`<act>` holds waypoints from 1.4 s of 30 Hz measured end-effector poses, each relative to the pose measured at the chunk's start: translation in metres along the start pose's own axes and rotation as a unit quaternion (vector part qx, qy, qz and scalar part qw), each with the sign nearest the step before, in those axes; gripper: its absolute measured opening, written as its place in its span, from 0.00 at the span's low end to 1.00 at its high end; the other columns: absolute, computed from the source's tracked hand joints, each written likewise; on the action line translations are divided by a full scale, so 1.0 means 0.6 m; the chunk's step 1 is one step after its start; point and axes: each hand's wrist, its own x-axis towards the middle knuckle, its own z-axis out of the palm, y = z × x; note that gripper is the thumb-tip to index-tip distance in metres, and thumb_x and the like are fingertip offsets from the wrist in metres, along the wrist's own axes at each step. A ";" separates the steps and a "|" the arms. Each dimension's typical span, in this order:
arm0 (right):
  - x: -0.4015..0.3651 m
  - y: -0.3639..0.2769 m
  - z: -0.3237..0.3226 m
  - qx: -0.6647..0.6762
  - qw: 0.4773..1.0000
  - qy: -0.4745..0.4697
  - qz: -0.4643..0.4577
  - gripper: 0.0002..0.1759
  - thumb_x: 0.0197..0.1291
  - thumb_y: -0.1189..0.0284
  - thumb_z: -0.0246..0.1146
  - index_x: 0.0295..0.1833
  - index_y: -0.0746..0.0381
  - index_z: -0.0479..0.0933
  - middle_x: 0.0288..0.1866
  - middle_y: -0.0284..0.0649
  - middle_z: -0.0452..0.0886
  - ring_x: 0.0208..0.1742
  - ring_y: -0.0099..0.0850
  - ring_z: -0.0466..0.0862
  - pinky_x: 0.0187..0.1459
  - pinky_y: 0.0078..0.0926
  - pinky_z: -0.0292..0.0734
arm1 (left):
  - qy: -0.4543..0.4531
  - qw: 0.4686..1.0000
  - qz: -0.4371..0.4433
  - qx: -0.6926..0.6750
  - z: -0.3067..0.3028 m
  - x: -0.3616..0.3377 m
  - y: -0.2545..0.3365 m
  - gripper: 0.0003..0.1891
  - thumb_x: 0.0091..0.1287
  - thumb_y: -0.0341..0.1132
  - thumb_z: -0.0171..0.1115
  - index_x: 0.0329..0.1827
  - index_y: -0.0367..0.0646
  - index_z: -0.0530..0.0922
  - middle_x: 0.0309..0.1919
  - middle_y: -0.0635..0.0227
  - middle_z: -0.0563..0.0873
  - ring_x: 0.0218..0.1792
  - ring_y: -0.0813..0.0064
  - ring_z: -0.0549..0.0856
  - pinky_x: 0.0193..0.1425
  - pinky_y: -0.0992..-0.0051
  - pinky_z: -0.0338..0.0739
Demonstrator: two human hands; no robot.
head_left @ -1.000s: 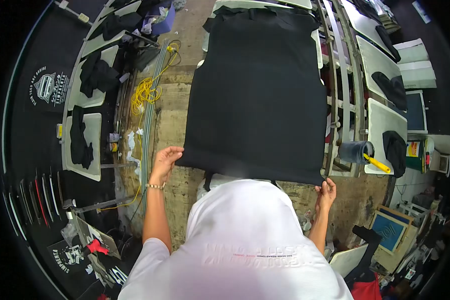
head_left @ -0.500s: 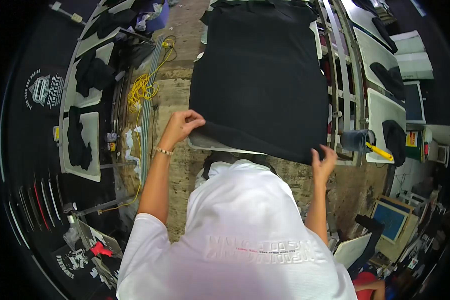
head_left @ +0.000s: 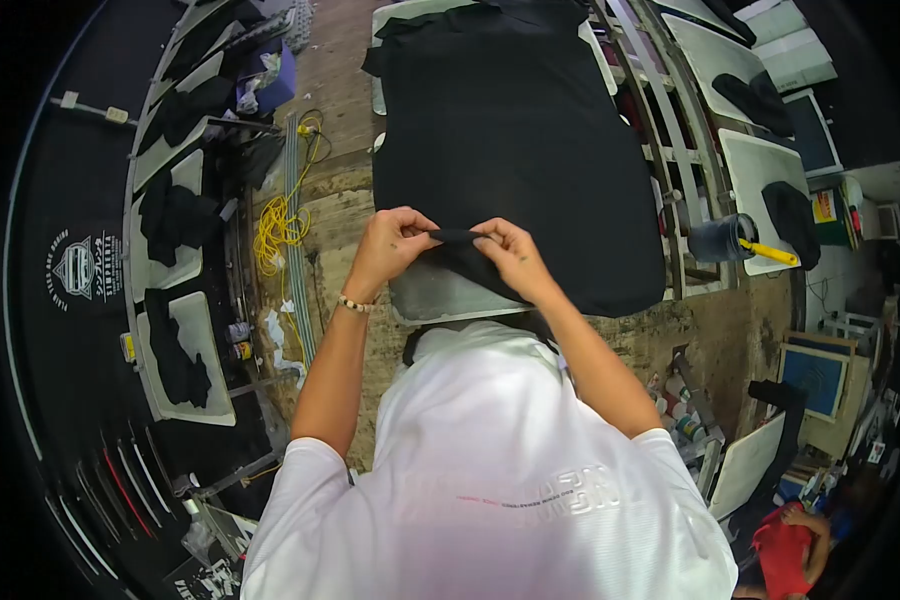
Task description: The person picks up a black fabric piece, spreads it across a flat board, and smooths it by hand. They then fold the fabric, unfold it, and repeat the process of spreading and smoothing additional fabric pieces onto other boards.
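A black T-shirt (head_left: 500, 130) lies spread over a pale flat board (head_left: 448, 292) in front of me. My left hand (head_left: 398, 240) pinches the near edge of the cloth on its left side. Close by on the right, my right hand (head_left: 515, 258) pinches the same edge, and a short stretch of hem is held between the two. Below the hands the lifted cloth uncovers the board's near left corner. Right of my right hand, the rest of the hem drapes over the board's near edge.
Boards with black garments line the left (head_left: 175, 350) and right (head_left: 770, 190). A dark container (head_left: 720, 240) with a yellow handle stands on the right rail. Coiled yellow cable (head_left: 280, 235) lies on the left. A person in red (head_left: 785, 550) is at lower right.
My right hand has moved left from the shirt's near right corner to beside my left hand, and now pinches the hem there. The view has shifted slightly.
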 end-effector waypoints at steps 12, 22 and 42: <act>-0.063 -0.076 -0.045 0.146 0.986 0.032 0.074 0.15 0.72 0.61 0.61 0.50 0.63 0.79 0.41 0.30 0.84 0.42 0.17 0.82 0.47 0.18 0.77 | -0.162 0.959 0.009 -0.231 0.035 0.068 0.043 0.16 0.74 0.42 0.62 0.26 0.48 0.78 0.21 0.86 0.73 0.24 0.94 0.68 0.29 0.87 0.62; -0.080 -0.088 0.018 -0.133 0.954 0.235 -0.134 0.08 0.64 0.74 0.65 0.43 0.68 0.80 0.21 0.26 0.72 0.24 0.14 0.68 0.27 0.18 0.65 | -0.180 0.949 0.078 -0.246 0.044 0.056 0.064 0.11 0.73 0.33 0.61 0.31 0.40 0.81 0.23 0.84 0.79 0.24 0.94 0.71 0.26 0.85 0.64; -0.234 -0.052 0.009 -0.428 0.838 0.299 -0.159 0.10 0.55 0.75 0.61 0.42 0.66 0.82 0.36 0.44 0.85 0.38 0.43 0.85 0.44 0.38 0.78 | -0.140 0.941 0.250 -0.181 -0.004 -0.012 0.086 0.06 0.62 0.25 0.69 0.29 0.35 0.80 0.20 0.79 0.75 0.22 0.90 0.68 0.26 0.82 0.61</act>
